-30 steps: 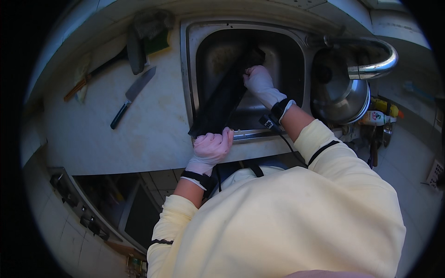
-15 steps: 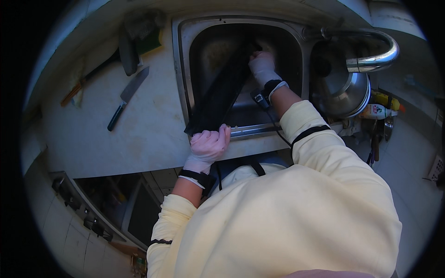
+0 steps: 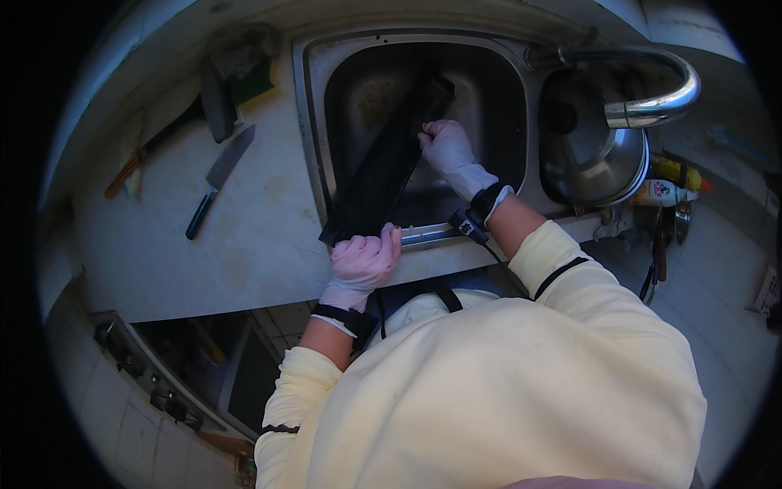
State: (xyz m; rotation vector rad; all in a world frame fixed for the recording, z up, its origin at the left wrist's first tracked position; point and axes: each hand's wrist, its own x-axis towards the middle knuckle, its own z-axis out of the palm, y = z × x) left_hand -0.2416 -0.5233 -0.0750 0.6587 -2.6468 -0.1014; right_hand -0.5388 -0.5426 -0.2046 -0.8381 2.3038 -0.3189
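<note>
A long, flat black panel (image 3: 383, 167) lies slantwise in the steel sink (image 3: 308, 122), its near left end resting over the front rim. My left hand (image 3: 361, 261), in a pale pinkish glove, is closed on that near end. Farther along, my gloved right hand (image 3: 450, 153) is closed at the panel's right edge, fingertips against it. Whatever the right fingers may hold is hidden. A strap with a small dark device (image 3: 468, 226) and a cable hangs by the right wrist.
A kitchen knife (image 3: 220, 181) lies on the counter left of the sink. Behind it are a black-handled brush-like tool (image 3: 173, 130) and a dark grey object (image 3: 216, 102). The faucet (image 3: 656, 110) arches over stacked metal bowls (image 3: 603, 167) at right. Bottles (image 3: 661, 192) stand beyond.
My right hand has moved nearer along the panel's right edge, away from its far end. My left hand keeps its hold at the near end.
</note>
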